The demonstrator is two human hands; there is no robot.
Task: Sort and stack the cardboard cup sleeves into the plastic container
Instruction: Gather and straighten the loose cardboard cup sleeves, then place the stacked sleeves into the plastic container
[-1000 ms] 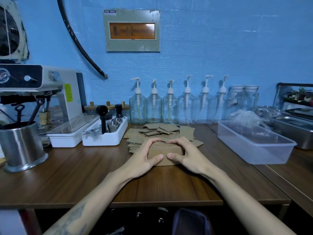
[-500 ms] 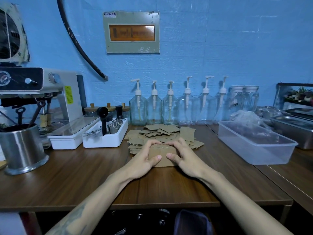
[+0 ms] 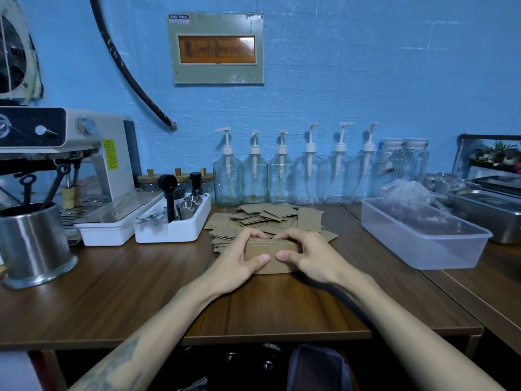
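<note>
Head view shows the left hand (image 3: 236, 259) and right hand (image 3: 307, 256) both gripping one stack of cardboard sleeves (image 3: 270, 253) on the wooden table (image 3: 112, 300), near the loose sleeves (image 3: 267, 217). To the right stands the plastic container (image 3: 423, 235) (holding no sleeves). The yellow label (image 3: 110, 154) on the espresso machine (image 3: 70, 153) is unreadable.

Blue painted block wall (image 3: 394, 80) behind a dark wood-grain table (image 3: 127, 300). Grey panel box with an orange window (image 3: 216, 49) is mounted on the wall above the table's middle. Black hose (image 3: 127, 71) runs diagonally down the wall, left of the panel. Fan vent (image 3: 14, 52) at far left of it. Second wooden table (image 3: 485, 280) butts up on the right. Lighting dim and bluish.
</note>
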